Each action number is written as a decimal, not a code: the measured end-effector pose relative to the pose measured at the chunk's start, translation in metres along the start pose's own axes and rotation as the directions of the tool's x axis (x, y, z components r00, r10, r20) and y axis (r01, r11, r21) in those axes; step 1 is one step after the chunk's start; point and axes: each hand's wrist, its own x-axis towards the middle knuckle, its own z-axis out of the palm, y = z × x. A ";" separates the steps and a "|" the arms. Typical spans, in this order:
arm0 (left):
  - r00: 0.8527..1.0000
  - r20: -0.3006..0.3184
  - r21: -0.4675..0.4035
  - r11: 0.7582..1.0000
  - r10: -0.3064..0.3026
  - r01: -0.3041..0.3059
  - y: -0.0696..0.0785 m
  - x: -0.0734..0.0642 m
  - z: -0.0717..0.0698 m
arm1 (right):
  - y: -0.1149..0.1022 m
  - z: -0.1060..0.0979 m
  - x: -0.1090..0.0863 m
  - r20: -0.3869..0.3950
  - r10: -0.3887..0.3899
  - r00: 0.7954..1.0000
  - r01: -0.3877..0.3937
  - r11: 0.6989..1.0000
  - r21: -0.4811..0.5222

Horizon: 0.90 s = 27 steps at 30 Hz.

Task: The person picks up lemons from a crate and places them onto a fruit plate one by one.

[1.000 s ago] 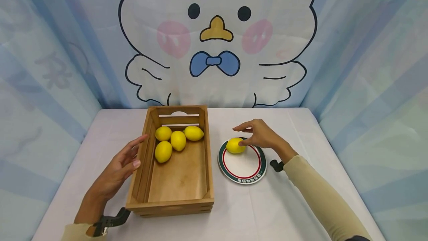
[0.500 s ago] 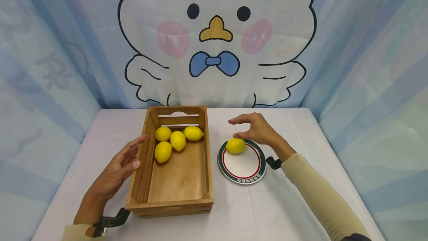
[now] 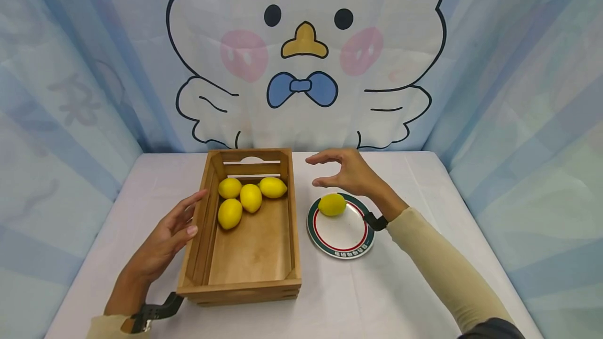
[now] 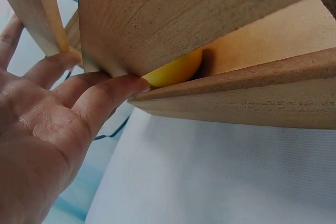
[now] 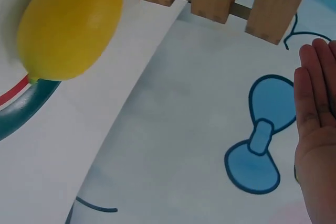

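**Single lemon (image 3: 332,204) on a banded plate (image 3: 346,232), slatted wooden crate (image 3: 239,293) alongside**

Backdrop curtain (image 3: 301,130): the rear is being filled by pale fabric, on which a cartoon bird in a blue bow tie (image 3: 302,88) is being displayed.

Table (image 3: 400,297): being covered by a white cloth; crate and plate are being supported by it.

Slatted wooden crate: being set left of the plate, the two standing apart.

Beige sleeves (image 3: 438,260): being worn on both arms.

Left hand (image 3: 165,237): fingers are being held extended and slightly spread, tips touching the crate's left wall.

Right hand (image 3: 355,174): being held in the air near the lemon, apart from it; thumb and fingers are being held well separated.

Banded plate: white, being edged in green, with a red inner ring.

Black wrist mounts (image 3: 375,221): one is being worn at each wrist.

Four lemons (image 3: 251,198): being grouped closely in the crate's far half.

Single lemon: being carried on the plate's far left part, lying on its side.
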 end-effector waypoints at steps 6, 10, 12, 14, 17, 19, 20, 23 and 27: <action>1.000 0.006 -0.004 1.000 0.003 -0.003 0.000 0.000 -0.001 | -0.015 0.002 0.012 0.014 -0.068 0.998 0.068 0.997 0.034; 1.000 0.012 -0.008 1.000 0.007 -0.006 0.000 0.000 -0.001 | -0.021 0.006 0.019 0.028 -0.085 0.996 0.084 0.996 0.040; 1.000 0.013 -0.008 1.000 0.008 -0.008 -0.001 0.000 -0.001 | -0.024 0.010 0.022 0.035 -0.090 0.995 0.088 0.995 0.045; 1.000 0.015 -0.010 1.000 0.010 -0.009 -0.001 0.000 -0.001 | -0.027 0.012 0.026 0.043 -0.100 0.994 0.098 0.994 0.050; 1.000 0.015 -0.007 1.000 0.012 -0.012 -0.001 0.001 -0.001 | -0.031 0.016 0.032 0.060 -0.117 0.991 0.114 0.992 0.060; 1.000 0.012 -0.003 1.000 0.012 -0.012 -0.001 0.001 -0.001 | -0.033 0.018 0.036 0.075 -0.130 0.989 0.125 0.990 0.067; 1.000 0.011 0.000 1.000 0.012 -0.012 -0.001 0.001 -0.001 | -0.035 0.019 0.038 0.083 -0.138 0.987 0.132 0.989 0.072; 1.000 0.009 0.005 1.000 0.012 -0.012 -0.002 0.001 -0.001 | -0.038 0.023 0.044 0.103 -0.160 0.982 0.151 0.984 0.089; 1.000 0.007 0.007 1.000 0.015 -0.015 -0.001 0.001 -0.001 | -0.041 0.029 0.052 0.132 -0.175 0.976 0.164 0.982 0.091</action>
